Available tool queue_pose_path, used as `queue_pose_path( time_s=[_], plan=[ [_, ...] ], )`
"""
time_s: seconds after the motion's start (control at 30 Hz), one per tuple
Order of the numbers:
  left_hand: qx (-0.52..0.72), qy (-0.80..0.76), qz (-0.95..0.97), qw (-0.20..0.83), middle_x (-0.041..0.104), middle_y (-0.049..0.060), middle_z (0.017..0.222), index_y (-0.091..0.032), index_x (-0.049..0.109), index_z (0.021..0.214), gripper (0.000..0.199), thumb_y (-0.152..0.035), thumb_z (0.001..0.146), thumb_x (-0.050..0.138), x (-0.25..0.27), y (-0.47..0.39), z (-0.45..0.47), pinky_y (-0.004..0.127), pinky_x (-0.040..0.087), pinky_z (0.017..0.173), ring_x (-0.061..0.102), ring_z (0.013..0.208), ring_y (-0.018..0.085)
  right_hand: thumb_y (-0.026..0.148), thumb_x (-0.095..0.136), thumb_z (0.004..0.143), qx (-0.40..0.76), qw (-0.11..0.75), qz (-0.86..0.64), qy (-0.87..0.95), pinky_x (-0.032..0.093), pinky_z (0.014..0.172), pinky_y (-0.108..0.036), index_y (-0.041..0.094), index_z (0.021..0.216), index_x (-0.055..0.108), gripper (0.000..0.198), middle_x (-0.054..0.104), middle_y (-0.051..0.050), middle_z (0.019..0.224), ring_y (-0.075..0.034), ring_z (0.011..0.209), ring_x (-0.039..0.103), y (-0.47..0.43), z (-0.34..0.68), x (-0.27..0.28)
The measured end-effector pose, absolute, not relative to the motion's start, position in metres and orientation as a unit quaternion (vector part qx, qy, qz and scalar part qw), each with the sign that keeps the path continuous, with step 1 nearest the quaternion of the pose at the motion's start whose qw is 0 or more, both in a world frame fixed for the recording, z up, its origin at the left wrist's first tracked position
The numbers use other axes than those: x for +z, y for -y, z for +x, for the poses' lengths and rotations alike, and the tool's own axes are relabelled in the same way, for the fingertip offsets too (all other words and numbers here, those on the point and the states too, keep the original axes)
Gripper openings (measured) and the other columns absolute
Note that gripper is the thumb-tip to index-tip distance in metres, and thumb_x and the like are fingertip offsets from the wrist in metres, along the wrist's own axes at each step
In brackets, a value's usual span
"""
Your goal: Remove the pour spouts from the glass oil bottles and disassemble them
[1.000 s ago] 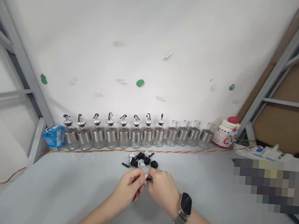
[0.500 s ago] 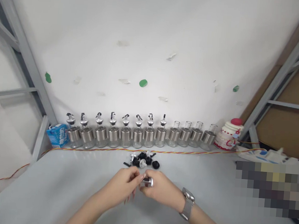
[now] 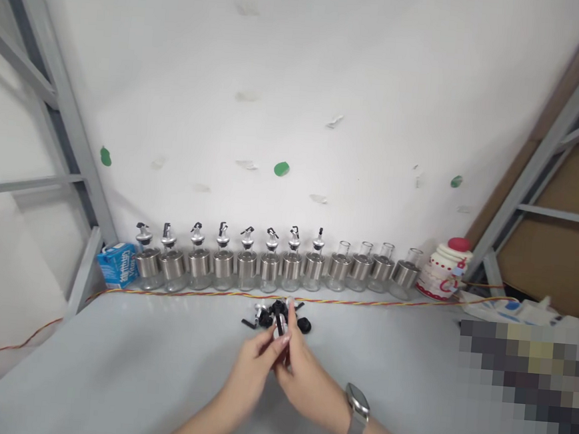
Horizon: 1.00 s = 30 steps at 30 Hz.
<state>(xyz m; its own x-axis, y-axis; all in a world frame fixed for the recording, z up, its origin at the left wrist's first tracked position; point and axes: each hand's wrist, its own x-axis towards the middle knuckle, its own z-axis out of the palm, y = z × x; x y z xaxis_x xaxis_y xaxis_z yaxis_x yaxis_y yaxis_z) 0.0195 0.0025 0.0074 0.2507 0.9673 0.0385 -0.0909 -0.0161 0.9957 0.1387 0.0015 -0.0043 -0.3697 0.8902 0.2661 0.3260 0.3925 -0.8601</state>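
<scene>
1. Half a second ago the pourer spout lies sideways at the right hand; now it points up between both hands, its black lever facing the wearer.
2. The right index finger, curled then, now runs straight up beside it. For the assembly work, this suggests the piece is being turned and steadied rather than put down.
3. The left hand has a narrow grip, thumb and fingers on the spout's base. I cannot tell whether the right grip also clasps it, as its other fingers are hidden.
4. Just beyond the hands, loose spout parts lie heaped on the table.
5. Behind them, eight bottles with pourers and four open-necked bottles stand in a row, the same count as before; no label shows on their steel sleeves.
6. The blue carton, at the row's left end, bears white lettering, perhaps "Vita" beside larger Chinese characters, though blurred.
7. The wristwatch shows no readable brand.
</scene>
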Motion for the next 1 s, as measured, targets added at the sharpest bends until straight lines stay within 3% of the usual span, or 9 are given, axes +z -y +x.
queue_pose_path(
  time_s=[0.13, 0.27, 0.33, 0.4, 0.53, 0.67, 0.8, 0.87, 1.0],
  plan=[
    [0.475, -0.381, 0.459, 0.647, 0.062, 0.004, 0.089, -0.014, 0.057, 0.105, 0.048, -0.04, 0.066, 0.063, 0.013, -0.003, 0.016, 0.028, 0.043, 0.074, 0.056, 0.079, 0.016, 0.013, 0.042, 0.076, 0.313, 0.347, -0.401, 0.788, 0.031, 0.094, -0.034, 0.018, 0.134, 0.009, 0.067, 0.034, -0.013, 0.128, -0.019, 0.115, 0.035, 0.001, 0.141, 0.004],
    [0.491, -0.392, 0.463, 0.626, 0.062, 0.006, 0.088, -0.012, 0.057, 0.101, 0.046, -0.039, 0.064, 0.064, 0.016, -0.007, 0.011, 0.03, 0.044, 0.076, 0.058, 0.079, 0.017, 0.013, 0.044, 0.074, 0.352, 0.273, -0.388, 0.807, 0.042, 0.074, -0.031, 0.017, 0.124, 0.034, 0.052, 0.052, -0.007, 0.093, -0.016, 0.08, 0.051, -0.008, 0.161, 0.019],
    [0.493, -0.435, 0.497, 0.566, 0.062, 0.005, 0.084, -0.013, 0.054, 0.104, 0.046, -0.041, 0.067, 0.061, 0.015, -0.008, 0.009, 0.031, 0.046, 0.074, 0.059, 0.074, 0.017, 0.012, 0.04, 0.075, 0.424, 0.266, -0.38, 0.778, 0.043, 0.068, -0.028, 0.017, 0.125, 0.032, 0.05, 0.051, -0.002, 0.082, -0.013, 0.069, 0.05, -0.015, 0.171, 0.026],
    [0.48, -0.479, 0.553, 0.484, 0.06, 0.004, 0.082, -0.015, 0.049, 0.11, 0.047, -0.042, 0.072, 0.054, 0.013, -0.007, 0.006, 0.031, 0.046, 0.068, 0.058, 0.066, 0.016, 0.014, 0.031, 0.081, 0.481, 0.317, -0.382, 0.722, 0.043, 0.065, -0.026, 0.017, 0.123, 0.032, 0.043, 0.049, 0.0, 0.078, -0.011, 0.064, 0.049, -0.02, 0.178, 0.032],
    [0.437, -0.488, 0.659, 0.369, 0.056, 0.007, 0.098, -0.021, 0.049, 0.11, 0.037, -0.04, 0.078, 0.046, 0.013, 0.001, 0.005, 0.031, 0.043, 0.07, 0.055, 0.074, 0.018, 0.031, 0.025, 0.088, 0.439, 0.395, -0.414, 0.693, 0.04, 0.06, -0.025, 0.017, 0.102, 0.044, 0.027, 0.048, 0.001, 0.07, -0.011, 0.061, 0.047, -0.019, 0.176, 0.04],
    [0.416, -0.459, 0.697, 0.36, 0.054, 0.008, 0.104, -0.021, 0.05, 0.107, 0.03, -0.034, 0.081, 0.041, 0.018, 0.011, 0.007, 0.032, 0.037, 0.082, 0.049, 0.093, 0.021, 0.04, 0.026, 0.088, 0.339, 0.358, -0.44, 0.75, 0.036, 0.055, -0.023, 0.019, 0.081, 0.044, 0.029, 0.043, 0.004, 0.06, -0.01, 0.055, 0.042, -0.012, 0.168, 0.043],
    [0.374, -0.458, 0.715, 0.374, 0.054, 0.006, 0.095, -0.022, 0.045, 0.109, 0.033, -0.034, 0.079, 0.046, 0.019, 0.016, 0.007, 0.028, 0.04, 0.068, 0.05, 0.072, 0.017, 0.039, 0.025, 0.089, 0.274, 0.326, -0.439, 0.791, 0.033, 0.056, -0.022, 0.019, 0.069, 0.041, 0.032, 0.043, 0.004, 0.06, -0.01, 0.057, 0.041, -0.011, 0.166, 0.044],
    [0.369, -0.456, 0.721, 0.369, 0.053, 0.005, 0.091, -0.021, 0.044, 0.108, 0.031, -0.031, 0.078, 0.047, 0.017, 0.016, 0.007, 0.027, 0.039, 0.066, 0.048, 0.069, 0.016, 0.038, 0.026, 0.089, 0.267, 0.314, -0.433, 0.802, 0.032, 0.057, -0.022, 0.019, 0.065, 0.04, 0.034, 0.042, 0.004, 0.059, -0.01, 0.057, 0.04, -0.011, 0.167, 0.044],
    [0.38, -0.433, 0.726, 0.376, 0.053, 0.006, 0.1, -0.021, 0.044, 0.106, 0.025, -0.027, 0.082, 0.041, 0.018, 0.015, 0.007, 0.028, 0.036, 0.075, 0.049, 0.084, 0.018, 0.041, 0.031, 0.087, 0.334, 0.321, -0.428, 0.776, 0.031, 0.052, -0.021, 0.019, 0.061, 0.037, 0.035, 0.039, 0.005, 0.055, -0.009, 0.053, 0.036, -0.01, 0.165, 0.041]
  ],
)
